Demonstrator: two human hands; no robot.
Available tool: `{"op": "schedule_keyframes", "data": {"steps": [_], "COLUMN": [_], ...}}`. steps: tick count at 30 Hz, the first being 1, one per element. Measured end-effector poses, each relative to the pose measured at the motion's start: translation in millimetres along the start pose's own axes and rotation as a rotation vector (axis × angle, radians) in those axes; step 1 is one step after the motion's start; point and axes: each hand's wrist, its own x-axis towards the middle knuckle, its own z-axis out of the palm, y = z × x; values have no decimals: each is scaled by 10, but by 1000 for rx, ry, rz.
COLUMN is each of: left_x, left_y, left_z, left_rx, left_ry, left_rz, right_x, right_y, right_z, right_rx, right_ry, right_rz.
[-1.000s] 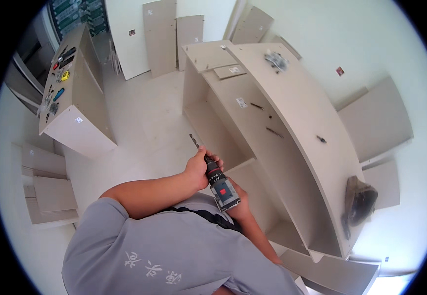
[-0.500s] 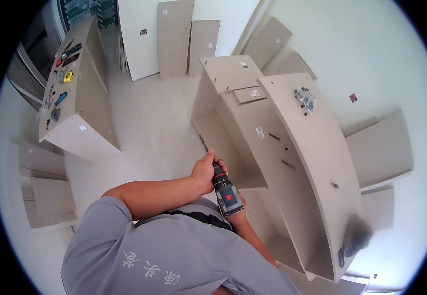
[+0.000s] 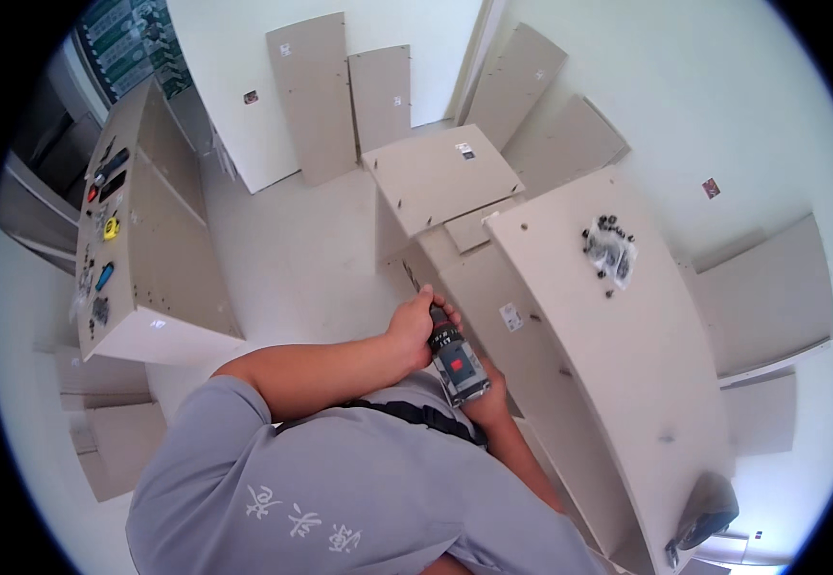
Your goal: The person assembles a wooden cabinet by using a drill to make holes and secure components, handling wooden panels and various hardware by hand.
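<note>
A cordless drill, black and grey with a red mark, is held in front of my waist. My left hand closes around its chuck end. From beyond those fingers a long thin drill bit points up and away. My right hand is wrapped around the drill's lower part, with most of its fingers hidden behind the tool body. Just right of the drill stands a beige cabinet carcass with open compartments; the bit's tip is near its left side, and I cannot tell whether they touch.
A plastic bag of fittings and a dark bag lie on the cabinet's top. At left, a second cabinet carries a yellow tape measure, a blue-handled tool and small hardware. Loose panels lean against the walls.
The view has shifted, so the cabinets and panels sit differently in the picture. Both hands keep their hold on the drill, which appears slightly farther right and higher.
</note>
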Motion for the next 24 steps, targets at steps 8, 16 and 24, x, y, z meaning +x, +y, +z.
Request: {"op": "schedule_keyframes", "data": {"steps": [8,16,24], "left_x": [979,1577,2173], "left_y": [261,570,1532], "left_z": [318,776,445], "left_rx": [284,518,1483], "left_ry": [-143,-376,-1461], "left_rz": [-297,-637,-698], "right_x": [580,793,1010], "right_y": [44,-111,-971], "right_z": [27,459,257], "right_rx": [-369,10,707], "right_ry": [201,506,893], "right_rz": [63,537,907]}}
